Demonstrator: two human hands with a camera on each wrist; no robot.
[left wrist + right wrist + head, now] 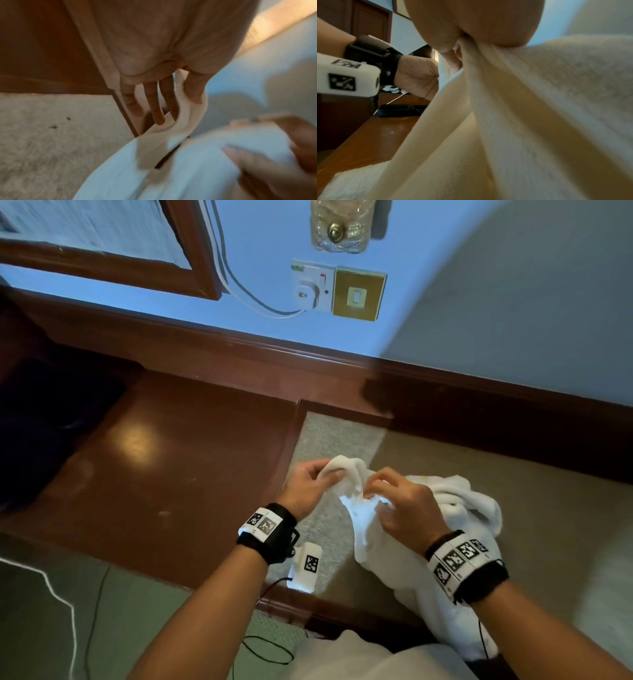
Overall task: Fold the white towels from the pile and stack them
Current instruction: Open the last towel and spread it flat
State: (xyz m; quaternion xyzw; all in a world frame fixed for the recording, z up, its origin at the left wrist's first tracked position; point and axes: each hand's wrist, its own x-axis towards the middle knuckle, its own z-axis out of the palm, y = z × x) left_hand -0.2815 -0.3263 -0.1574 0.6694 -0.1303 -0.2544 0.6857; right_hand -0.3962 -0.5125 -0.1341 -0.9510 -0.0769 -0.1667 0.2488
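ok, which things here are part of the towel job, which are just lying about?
Job:
white towel
left hand, pinching its edge
right hand, gripping it

Lying about:
wall socket with plug
brass switch plate
white cable
black case on the wooden ledge

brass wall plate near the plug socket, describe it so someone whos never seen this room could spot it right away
Start at the pale blue wall above the dark wooden skirting. Beside the white plug socket with a white cable leading from it sits the brass wall plate, touching the socket's right edge. It is gold-coloured and square, with one small white switch at its centre.
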